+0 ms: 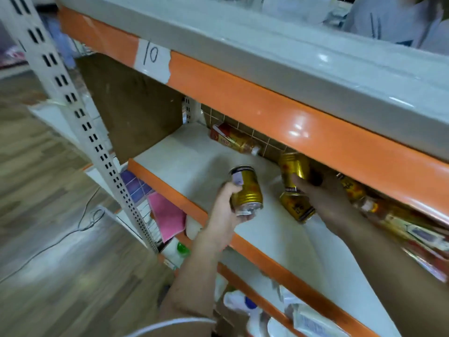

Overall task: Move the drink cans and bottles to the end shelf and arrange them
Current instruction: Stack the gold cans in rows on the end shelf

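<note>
- The left hand [226,210] is curled round a gold can [246,190], held tilted over the front of the white shelf [189,152].
- The right hand [325,203] grasps a second gold can [292,170], roughly upright, deeper in.
- A third gold can [297,209] lies on its side, just beside the right hand.
- A bottle [234,138] lies against the tiled back wall.
- A paper label [151,57] marked "10" sits on the orange edge above.

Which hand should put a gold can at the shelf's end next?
Left, probably. The left hand grips a gold metal can nearest the bare end of the white shelf; the right hand reaches among other gold cans farther along.
</note>
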`<state>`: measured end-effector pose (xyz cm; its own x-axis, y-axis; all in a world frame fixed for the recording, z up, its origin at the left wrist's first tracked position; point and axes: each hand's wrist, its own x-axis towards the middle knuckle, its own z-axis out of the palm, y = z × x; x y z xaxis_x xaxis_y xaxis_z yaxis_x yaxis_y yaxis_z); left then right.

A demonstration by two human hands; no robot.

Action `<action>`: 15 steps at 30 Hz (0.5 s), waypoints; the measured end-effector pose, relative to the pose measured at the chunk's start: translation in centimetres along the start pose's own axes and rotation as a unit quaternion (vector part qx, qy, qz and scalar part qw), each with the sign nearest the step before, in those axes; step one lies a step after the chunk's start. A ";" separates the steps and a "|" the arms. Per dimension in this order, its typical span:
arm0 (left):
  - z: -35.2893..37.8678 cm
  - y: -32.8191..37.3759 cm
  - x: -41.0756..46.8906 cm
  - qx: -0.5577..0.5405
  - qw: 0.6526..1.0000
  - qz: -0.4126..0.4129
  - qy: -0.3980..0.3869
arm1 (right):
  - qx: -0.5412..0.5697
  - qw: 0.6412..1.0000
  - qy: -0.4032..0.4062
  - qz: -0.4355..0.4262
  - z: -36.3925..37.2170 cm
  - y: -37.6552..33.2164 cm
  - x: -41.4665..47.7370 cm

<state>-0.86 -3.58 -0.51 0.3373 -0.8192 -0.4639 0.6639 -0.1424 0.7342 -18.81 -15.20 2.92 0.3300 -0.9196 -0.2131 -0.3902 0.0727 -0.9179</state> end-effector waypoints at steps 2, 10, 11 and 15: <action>-1.1 -0.3 -3.1 -0.041 0.999 0.011 -0.002 | 0.095 0.995 -0.029 -0.011 -0.7 0.5 -3.1; -1.3 -0.5 -11.7 0.028 0.998 0.055 0.024 | 0.382 0.904 -0.162 0.104 -1.5 1.5 -13.5; -0.9 -0.4 -12.4 0.030 0.998 0.053 0.011 | 0.379 0.907 -0.155 0.102 -1.4 1.5 -14.5; 1.1 0.0 -15.1 0.008 0.999 0.004 -0.042 | 0.377 0.912 -0.139 0.085 -1.5 1.6 -18.3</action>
<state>-6.64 8.16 7.06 0.2841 -0.8643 -0.4150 0.6511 -0.1438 0.7452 -26.77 1.19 5.81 0.5665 -0.7442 -0.3539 0.2109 0.5461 -0.8108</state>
